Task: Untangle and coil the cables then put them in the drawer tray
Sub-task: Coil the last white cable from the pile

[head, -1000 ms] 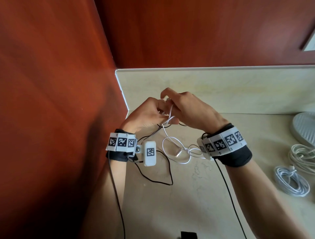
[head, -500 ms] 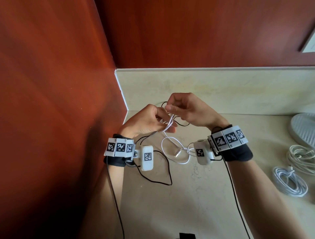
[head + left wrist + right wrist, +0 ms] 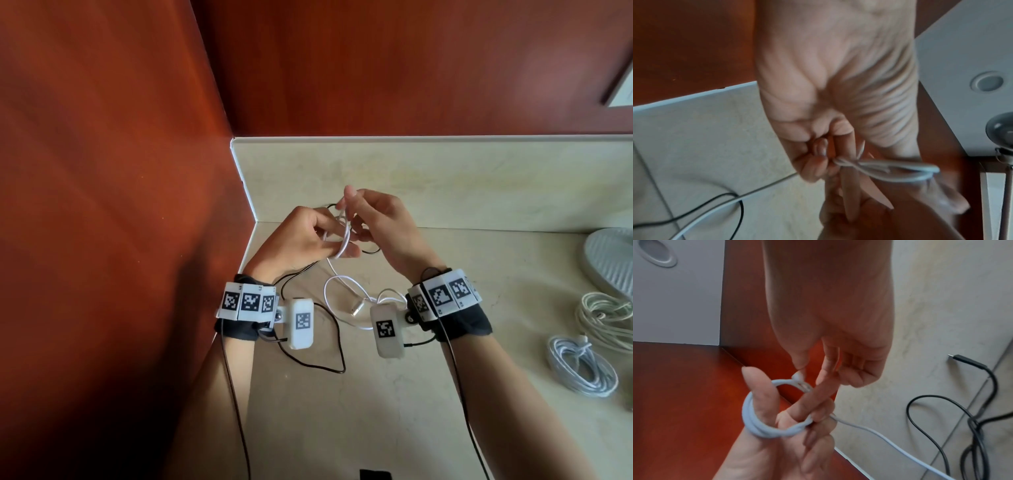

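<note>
White cable [image 3: 756,426] (unlabelled) loops the left hand [image 3: 301,240]; right hand [image 3: 380,222] pinches it.

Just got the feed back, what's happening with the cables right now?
The person is coiling a thin white cable at the corner of the beige stone counter. The left hand holds the loops wound around its fingers, and the right hand pinches the strand above them. A thin black cable lies loose on the counter; two coiled white bundles sit at the right.

Grey ribbed object [image 3: 613,260] — cut off at right edge; black object [image 3: 375,475] — cropped at bottom.
</note>
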### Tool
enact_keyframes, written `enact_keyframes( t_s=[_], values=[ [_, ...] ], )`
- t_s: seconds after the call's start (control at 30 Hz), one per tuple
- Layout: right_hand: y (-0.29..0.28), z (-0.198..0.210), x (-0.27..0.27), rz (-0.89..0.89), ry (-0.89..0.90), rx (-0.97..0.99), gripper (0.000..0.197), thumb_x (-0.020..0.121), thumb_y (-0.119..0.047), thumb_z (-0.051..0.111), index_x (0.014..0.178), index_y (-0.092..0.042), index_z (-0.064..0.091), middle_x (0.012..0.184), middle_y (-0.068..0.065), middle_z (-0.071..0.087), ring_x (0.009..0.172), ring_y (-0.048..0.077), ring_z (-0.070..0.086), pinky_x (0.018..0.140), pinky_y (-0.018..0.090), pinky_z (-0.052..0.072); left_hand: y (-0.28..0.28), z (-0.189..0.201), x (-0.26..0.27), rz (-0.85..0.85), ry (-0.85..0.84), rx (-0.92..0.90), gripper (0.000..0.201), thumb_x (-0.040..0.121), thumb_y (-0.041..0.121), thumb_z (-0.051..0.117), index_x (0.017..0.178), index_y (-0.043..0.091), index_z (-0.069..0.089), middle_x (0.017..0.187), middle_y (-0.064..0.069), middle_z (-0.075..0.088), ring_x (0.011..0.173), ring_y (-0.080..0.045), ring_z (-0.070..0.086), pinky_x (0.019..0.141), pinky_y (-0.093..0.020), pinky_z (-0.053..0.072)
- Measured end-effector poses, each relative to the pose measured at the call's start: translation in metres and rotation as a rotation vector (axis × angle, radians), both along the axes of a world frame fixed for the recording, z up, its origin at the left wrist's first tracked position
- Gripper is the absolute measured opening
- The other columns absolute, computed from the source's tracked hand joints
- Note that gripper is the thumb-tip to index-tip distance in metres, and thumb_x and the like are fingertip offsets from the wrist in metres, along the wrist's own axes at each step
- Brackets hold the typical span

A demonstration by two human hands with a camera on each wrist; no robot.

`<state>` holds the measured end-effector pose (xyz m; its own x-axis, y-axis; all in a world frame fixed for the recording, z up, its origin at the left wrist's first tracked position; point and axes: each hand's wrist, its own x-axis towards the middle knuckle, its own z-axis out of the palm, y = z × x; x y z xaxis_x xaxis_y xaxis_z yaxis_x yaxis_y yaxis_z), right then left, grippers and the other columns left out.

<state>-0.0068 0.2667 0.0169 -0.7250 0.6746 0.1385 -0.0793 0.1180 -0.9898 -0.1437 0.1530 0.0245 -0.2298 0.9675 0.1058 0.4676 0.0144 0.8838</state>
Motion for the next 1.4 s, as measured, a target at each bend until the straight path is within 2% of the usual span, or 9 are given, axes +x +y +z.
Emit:
enact_keyframes(
  t_s=[0.17,0.3,0.43,0.53,0.73,0.93,1.03,1.3,1.4],
  values=[
    [-0.006,-0.013,0.002,0.162,-0.071,-0.134,0.059,0.106,-0.063,0.035,0.133,-0.020,0.063,0.127,0.004,0.072,0.119,0.024,0.068,0.105,0.050,0.054,0.003,0.000,0.001,0.085,-0.284,0.176,0.039,0.091,0.010,0.073,0.123,-0.012,0.067,0.071,0.022,0.066,0.068,0.005,0.062,0.068,-0.008,0.044],
    [-0.021,-0.020,-0.002,0.278,-0.148,-0.139,0.073,0.102,-0.073,0.024,0.131,-0.019,0.063,0.125,-0.001,0.073,0.123,0.017,0.065,0.109,0.044,0.045,0.004,-0.001,-0.001,0.132,-0.431,0.240,0.075,0.080,0.058,0.073,0.123,-0.003,0.070,0.058,0.014,0.056,0.049,-0.004,0.044,0.051,-0.020,0.032],
    [-0.027,-0.028,-0.008,0.110,-0.118,0.111,0.035,0.109,-0.042,0.046,0.096,-0.012,0.059,0.086,0.002,0.066,0.087,0.014,0.066,0.092,0.049,0.053,0.005,-0.002,-0.013,0.217,-0.630,0.353,0.104,0.061,0.081,0.077,0.115,-0.007,0.063,0.080,-0.012,0.056,0.049,-0.004,0.025,0.047,-0.024,0.013],
    [-0.038,-0.024,-0.012,0.133,-0.082,0.036,0.026,0.112,-0.024,0.043,0.093,-0.008,0.050,0.080,0.015,0.057,0.067,0.026,0.067,0.079,0.057,0.062,0.007,-0.005,-0.017,0.270,-0.804,0.336,0.085,0.066,0.075,0.075,0.114,0.006,0.074,0.070,-0.001,0.042,0.052,-0.003,0.026,0.046,-0.021,0.016],
    [-0.059,-0.021,-0.014,0.167,-0.174,0.064,0.027,0.113,-0.023,0.039,0.089,-0.013,0.048,0.063,-0.003,0.050,0.044,0.007,0.038,0.043,0.022,0.034,0.010,-0.012,-0.026,0.440,-0.921,0.341,0.072,0.080,0.066,0.058,0.125,0.010,0.070,0.078,0.000,0.014,0.060,-0.009,0.014,0.051,-0.023,0.019],
    [-0.062,-0.031,-0.008,0.117,-0.278,0.623,0.018,0.105,-0.022,0.052,0.092,-0.021,0.064,0.060,-0.007,0.053,0.054,0.011,0.047,0.057,0.032,0.039,0.010,-0.020,-0.047,0.575,-0.510,0.257,0.064,0.076,0.072,0.074,0.100,0.012,0.078,0.058,0.007,0.044,0.049,-0.010,0.023,0.045,-0.019,0.021],
    [-0.052,-0.019,-0.004,-0.018,-0.204,0.766,0.014,0.103,-0.018,0.056,0.097,-0.023,0.068,0.059,-0.015,0.050,0.054,0.002,0.048,0.056,0.030,0.038,0.014,-0.020,-0.048,0.600,-0.325,0.125,0.030,0.089,0.045,0.074,0.100,0.018,0.078,0.072,0.003,0.075,0.044,-0.006,0.029,0.048,-0.021,0.027],
    [-0.020,0.003,0.012,-0.171,-0.089,0.897,0.018,0.099,-0.041,0.065,0.097,-0.032,0.080,0.072,-0.013,0.056,0.061,0.011,0.047,0.056,0.037,0.044,0.014,-0.030,-0.035,0.327,-0.038,0.009,0.017,0.083,0.030,0.085,0.069,0.023,0.079,0.060,0.020,0.054,0.055,-0.002,0.047,0.057,-0.024,0.033],
    [-0.008,0.008,0.016,-0.184,-0.074,0.830,0.020,0.087,-0.048,0.077,0.084,-0.028,0.080,0.067,-0.008,0.054,0.057,0.014,0.044,0.054,0.036,0.037,0.007,-0.031,-0.020,0.142,-0.011,-0.102,0.009,0.086,0.014,0.083,0.095,0.012,0.083,0.064,0.023,0.062,0.066,0.005,0.061,0.064,-0.012,0.038]
  ],
)
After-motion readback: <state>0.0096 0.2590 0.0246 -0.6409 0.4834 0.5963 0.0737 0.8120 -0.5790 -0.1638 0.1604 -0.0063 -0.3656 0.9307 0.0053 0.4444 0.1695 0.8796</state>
